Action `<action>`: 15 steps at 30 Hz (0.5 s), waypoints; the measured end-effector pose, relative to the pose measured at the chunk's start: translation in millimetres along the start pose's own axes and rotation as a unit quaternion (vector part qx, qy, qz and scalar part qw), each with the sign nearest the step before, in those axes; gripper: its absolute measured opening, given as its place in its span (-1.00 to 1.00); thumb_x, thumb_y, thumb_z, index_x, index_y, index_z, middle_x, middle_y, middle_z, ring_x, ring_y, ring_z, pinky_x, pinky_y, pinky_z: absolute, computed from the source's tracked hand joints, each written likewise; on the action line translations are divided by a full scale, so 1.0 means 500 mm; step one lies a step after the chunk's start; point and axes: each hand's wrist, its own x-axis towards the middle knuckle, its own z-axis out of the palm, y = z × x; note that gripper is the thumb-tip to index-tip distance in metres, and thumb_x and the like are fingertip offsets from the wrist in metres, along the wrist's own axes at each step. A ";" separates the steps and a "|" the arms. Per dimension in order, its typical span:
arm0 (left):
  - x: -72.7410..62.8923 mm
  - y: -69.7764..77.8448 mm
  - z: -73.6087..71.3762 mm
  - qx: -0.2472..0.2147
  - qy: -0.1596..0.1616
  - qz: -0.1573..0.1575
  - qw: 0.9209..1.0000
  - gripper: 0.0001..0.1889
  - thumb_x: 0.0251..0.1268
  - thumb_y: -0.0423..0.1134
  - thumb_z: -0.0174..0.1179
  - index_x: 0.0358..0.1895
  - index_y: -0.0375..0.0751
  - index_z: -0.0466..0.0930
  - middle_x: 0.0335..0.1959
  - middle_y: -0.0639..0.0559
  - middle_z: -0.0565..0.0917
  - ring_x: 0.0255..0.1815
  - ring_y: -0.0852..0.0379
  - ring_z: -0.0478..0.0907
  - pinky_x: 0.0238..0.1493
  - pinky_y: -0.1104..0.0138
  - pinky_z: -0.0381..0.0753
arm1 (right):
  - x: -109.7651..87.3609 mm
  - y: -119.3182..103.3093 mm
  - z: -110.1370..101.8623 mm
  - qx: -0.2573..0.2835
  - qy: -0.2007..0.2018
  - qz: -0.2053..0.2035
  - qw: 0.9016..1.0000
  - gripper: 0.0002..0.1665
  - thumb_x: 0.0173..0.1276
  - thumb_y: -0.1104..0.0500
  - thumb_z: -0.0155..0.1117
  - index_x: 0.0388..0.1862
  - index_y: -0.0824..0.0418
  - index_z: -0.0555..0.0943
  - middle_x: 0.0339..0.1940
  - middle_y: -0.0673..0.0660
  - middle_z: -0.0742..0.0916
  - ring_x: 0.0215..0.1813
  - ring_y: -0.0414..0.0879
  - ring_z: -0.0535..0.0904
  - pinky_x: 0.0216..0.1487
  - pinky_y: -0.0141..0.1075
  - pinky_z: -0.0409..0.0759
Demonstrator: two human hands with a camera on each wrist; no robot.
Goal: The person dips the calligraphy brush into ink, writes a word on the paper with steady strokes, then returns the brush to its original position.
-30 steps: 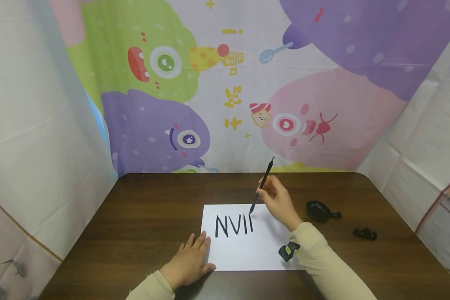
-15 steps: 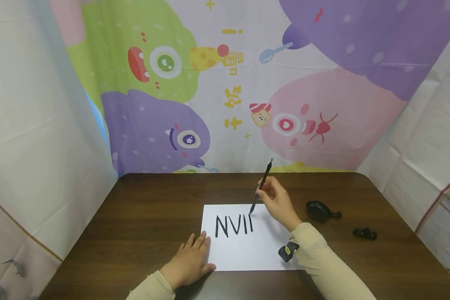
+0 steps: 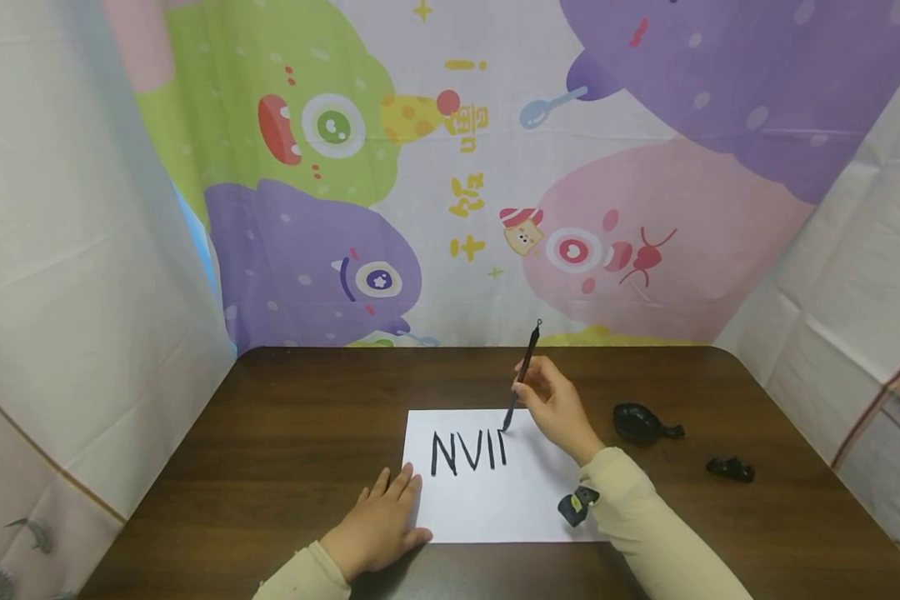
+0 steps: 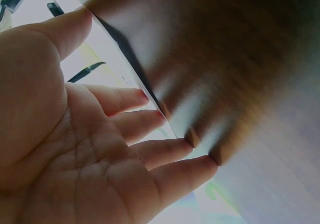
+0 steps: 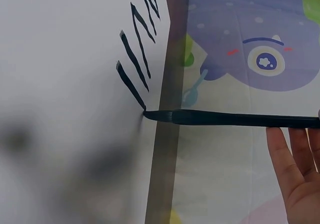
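Observation:
In the head view my right hand [image 3: 558,408] pinches a dark calligraphy brush [image 3: 525,371] by its handle, the tip down on a white sheet of paper [image 3: 487,512]. Black strokes reading like "NVI" and a further upright run along the upper part of the sheet. Seen from the right wrist, the brush [image 5: 225,119] meets the paper at the top end of the last stroke [image 5: 131,86]. My left hand [image 3: 378,521] rests flat at the sheet's left edge, fingers spread. The left wrist view shows the fingertips [image 4: 192,161] straight against the table and paper edge.
Right of the paper lie a black gourd-shaped dish [image 3: 640,422] and a small black brush rest [image 3: 730,469] on the dark wooden table [image 3: 270,467]. A cartoon-printed cloth [image 3: 457,300] hangs behind the table; white cloths stand at both sides.
The brush tip has slid slightly right from the top of the last stroke, and the handle's upper end has swung a little left. My left hand has stayed in place.

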 end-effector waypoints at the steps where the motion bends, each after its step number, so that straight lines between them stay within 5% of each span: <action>1: 0.000 0.000 0.000 -0.002 0.000 0.000 1.000 -0.18 0.25 0.14 0.24 0.41 -0.38 0.28 0.49 -0.33 0.24 0.44 -0.52 0.15 0.27 -0.36 0.27 | 0.000 0.000 0.001 0.001 0.000 -0.001 1.000 -0.75 0.33 0.44 0.23 -0.04 0.32 0.49 -0.28 0.32 0.66 -0.16 0.22 0.67 -0.18 -0.17 0.73; 5: 0.000 0.000 0.001 -0.004 -0.002 0.000 1.000 -0.18 0.25 0.14 0.24 0.41 -0.38 0.28 0.49 -0.33 0.24 0.45 -0.52 0.14 0.27 -0.37 0.26 | -0.002 -0.027 0.001 -0.002 -0.002 -0.002 1.000 -0.75 0.31 0.51 0.19 -0.04 0.43 0.48 -0.29 0.40 0.65 -0.17 0.30 0.65 -0.20 -0.03 0.72; 12: -0.001 0.001 0.000 -0.006 -0.001 0.000 1.000 -0.18 0.25 0.13 0.24 0.41 -0.39 0.28 0.49 -0.33 0.24 0.45 -0.52 0.14 0.27 -0.36 0.26 | 0.000 -0.010 -0.001 -0.008 -0.001 -0.001 1.000 -0.74 0.31 0.47 0.23 -0.04 0.34 0.52 -0.27 0.30 0.67 -0.17 0.07 0.67 -0.22 -0.15 0.74; 15: -0.001 0.002 -0.001 -0.006 0.000 -0.001 1.000 -0.18 0.25 0.13 0.24 0.41 -0.39 0.28 0.49 -0.33 0.24 0.44 -0.52 0.15 0.27 -0.37 0.26 | -0.002 -0.037 -0.002 -0.017 0.000 -0.004 1.000 -0.75 0.29 0.51 0.22 -0.05 0.41 0.51 -0.29 0.34 0.67 -0.18 0.14 0.68 -0.23 -0.08 0.73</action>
